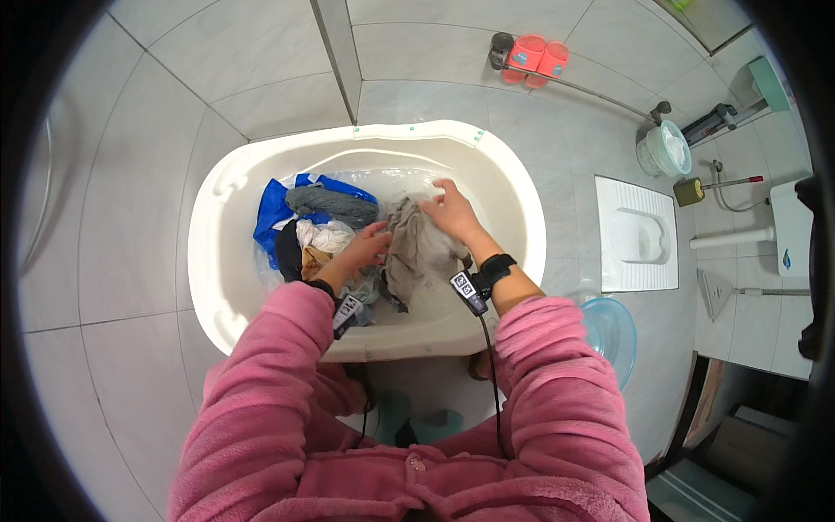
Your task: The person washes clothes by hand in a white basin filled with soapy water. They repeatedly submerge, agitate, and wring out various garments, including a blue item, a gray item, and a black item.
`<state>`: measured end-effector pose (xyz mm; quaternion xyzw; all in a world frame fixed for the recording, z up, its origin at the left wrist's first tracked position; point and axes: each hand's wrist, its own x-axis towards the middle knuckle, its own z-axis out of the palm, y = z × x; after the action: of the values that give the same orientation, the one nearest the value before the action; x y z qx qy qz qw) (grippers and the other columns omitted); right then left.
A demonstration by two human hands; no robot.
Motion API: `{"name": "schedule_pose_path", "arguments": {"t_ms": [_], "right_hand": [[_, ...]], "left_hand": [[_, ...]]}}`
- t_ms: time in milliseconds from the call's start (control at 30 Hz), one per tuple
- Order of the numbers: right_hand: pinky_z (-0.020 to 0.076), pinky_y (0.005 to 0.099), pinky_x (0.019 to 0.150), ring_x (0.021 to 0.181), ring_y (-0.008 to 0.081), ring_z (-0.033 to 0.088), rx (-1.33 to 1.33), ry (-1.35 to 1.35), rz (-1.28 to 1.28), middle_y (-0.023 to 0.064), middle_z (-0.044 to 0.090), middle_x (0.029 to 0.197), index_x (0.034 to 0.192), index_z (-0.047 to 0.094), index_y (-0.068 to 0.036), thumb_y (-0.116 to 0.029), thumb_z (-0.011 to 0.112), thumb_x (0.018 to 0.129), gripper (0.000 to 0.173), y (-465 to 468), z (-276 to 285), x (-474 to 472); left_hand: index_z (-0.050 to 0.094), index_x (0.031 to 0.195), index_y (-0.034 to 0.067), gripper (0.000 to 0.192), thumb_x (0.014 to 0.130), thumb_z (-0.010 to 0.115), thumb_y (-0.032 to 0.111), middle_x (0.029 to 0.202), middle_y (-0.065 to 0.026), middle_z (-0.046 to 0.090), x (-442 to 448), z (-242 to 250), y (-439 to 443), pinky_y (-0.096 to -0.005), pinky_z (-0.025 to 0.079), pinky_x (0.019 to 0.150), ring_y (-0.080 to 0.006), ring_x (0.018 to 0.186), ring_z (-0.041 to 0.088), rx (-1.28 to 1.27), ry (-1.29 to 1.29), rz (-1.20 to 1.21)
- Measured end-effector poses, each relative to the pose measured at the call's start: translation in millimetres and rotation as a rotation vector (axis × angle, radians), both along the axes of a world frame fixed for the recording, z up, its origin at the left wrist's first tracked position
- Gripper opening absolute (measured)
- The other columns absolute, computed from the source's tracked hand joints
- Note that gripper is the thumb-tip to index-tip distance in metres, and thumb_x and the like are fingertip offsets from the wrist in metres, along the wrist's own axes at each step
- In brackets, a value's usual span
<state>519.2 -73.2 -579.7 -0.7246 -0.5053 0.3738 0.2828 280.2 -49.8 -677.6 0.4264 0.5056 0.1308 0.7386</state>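
Note:
A white plastic bathtub [522, 222] holds shallow water and several wet clothes. My right hand [451, 212] is over the right side of a grey-brown garment [408, 251], fingers apart and curved; whether it touches the cloth is unclear. Beside that garment's left edge, my left hand [366, 248] has its fingers spread, with no cloth visibly gripped. To its left lie a white cloth [324, 236], a tan cloth [314, 262] and a black cloth [287, 251]. A dark grey rolled cloth [334, 205] rests on a blue garment [271, 215] at the tub's left.
A light blue basin [616, 333] sits on the floor right of the tub, near a squat toilet [638, 277]. Farther back are a bucket [652, 153] and a toilet brush [691, 191]. Pink slippers [538, 57] hang on a wall rail. Cables run from both wrists.

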Motion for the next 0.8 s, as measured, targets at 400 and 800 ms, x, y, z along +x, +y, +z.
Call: {"name": "schedule_pose_path", "arguments": {"t_ms": [400,800], "right_hand": [[0.0421,0.0470,0.107,0.133,0.0460,0.043,-0.261,-0.422,0.024,0.0253,0.033,0.154,0.148,0.040,-0.022,-0.039,0.073,0.082,0.075,-62.3,-129.2,-24.6],[0.0420,0.0429,0.105,0.133,0.0415,0.043,-0.243,0.078,-0.127,0.0249,0.039,0.149,0.142,0.050,-0.018,-0.025,0.072,0.074,0.072,-61.7,-203.6,63.8]], "left_hand": [[0.035,0.151,0.015,0.069,0.090,0.059,0.034,0.146,-0.0227,0.043,-4.8,-27.6,-80.3,-0.0467,0.044,0.104,-0.0383,0.126,0.053,0.510,0.585,-0.874],[0.044,0.146,0.015,0.071,0.088,0.057,0.056,0.142,-0.0226,0.049,12.3,-16.0,-89.4,-0.0528,0.043,0.102,-0.0406,0.126,0.052,-0.110,0.508,-0.354]]}}
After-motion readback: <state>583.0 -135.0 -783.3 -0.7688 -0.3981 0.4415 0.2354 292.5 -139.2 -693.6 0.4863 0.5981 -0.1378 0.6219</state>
